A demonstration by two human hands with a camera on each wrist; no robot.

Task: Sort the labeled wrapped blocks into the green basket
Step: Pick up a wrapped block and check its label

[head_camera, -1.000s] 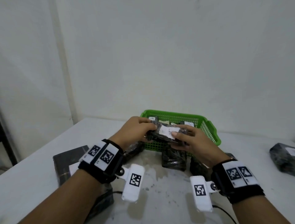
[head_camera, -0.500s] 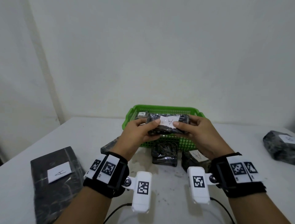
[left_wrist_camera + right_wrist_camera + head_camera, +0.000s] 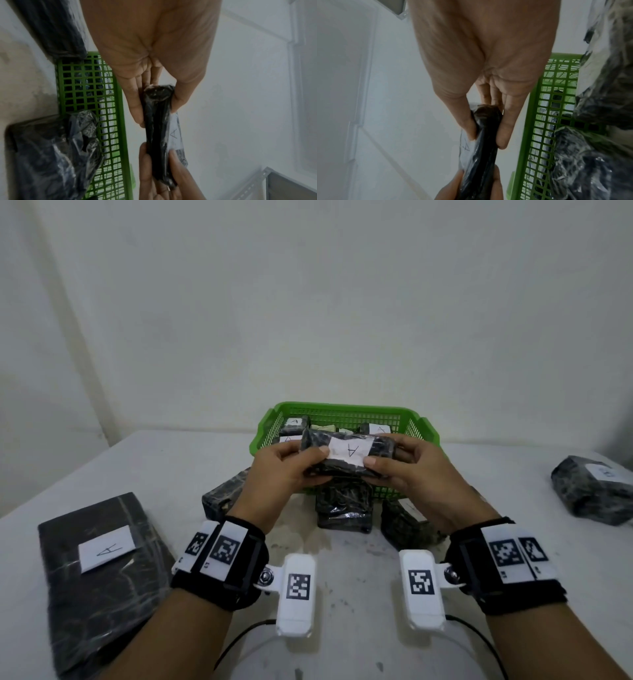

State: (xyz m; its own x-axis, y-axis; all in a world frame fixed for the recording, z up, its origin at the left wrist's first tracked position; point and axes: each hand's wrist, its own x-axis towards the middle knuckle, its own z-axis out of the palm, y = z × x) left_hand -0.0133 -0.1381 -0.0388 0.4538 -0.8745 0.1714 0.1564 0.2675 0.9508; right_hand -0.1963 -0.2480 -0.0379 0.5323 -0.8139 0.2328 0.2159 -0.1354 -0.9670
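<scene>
Black plastic-wrapped block labelled "A" (image 3: 346, 455), pinched endwise by left hand (image 3: 286, 470) and right hand (image 3: 409, 470) above green mesh basket (image 3: 424, 426): slick wrap may slip.

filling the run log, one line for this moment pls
left hand: holds block A | right hand: holds same block | block: above green basket, not in yet

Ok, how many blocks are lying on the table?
5 blocks: a big flat one at left, one behind the left hand, two before the basket, one far right. More may be hidden.
</scene>
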